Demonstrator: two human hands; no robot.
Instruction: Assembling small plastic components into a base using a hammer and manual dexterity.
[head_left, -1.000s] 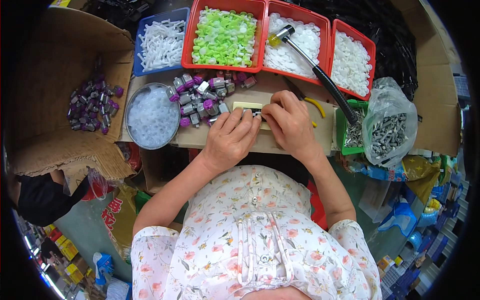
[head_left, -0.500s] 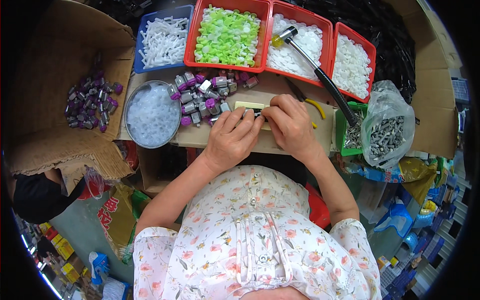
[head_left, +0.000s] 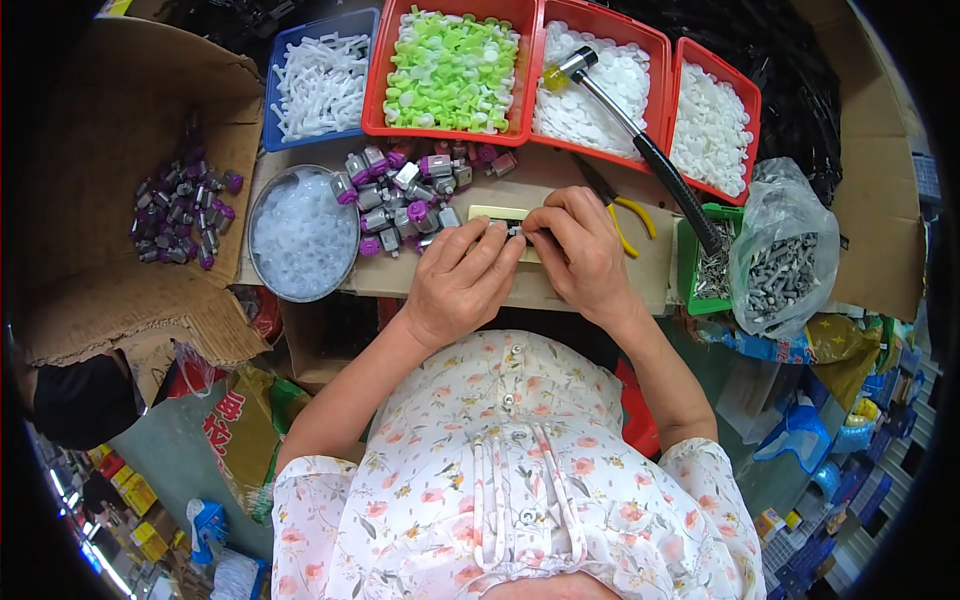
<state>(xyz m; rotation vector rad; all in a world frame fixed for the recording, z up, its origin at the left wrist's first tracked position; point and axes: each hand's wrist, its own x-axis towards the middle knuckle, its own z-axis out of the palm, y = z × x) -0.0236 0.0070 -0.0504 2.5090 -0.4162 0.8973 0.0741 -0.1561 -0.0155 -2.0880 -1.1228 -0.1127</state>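
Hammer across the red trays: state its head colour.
Silver, yellow-tipped hammer, seen in the head view.

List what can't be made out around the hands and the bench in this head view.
- Small part between the left hand and right hand: fingertips cover it, too small to identify; each grip's hold unclear.
- Pale yellow block: mostly hidden under both hands.
- Pliers: jaws partly behind the right hand.
- Green bin: contents hidden by the hammer handle and the plastic bag.
- Red trays: top edges cut off.
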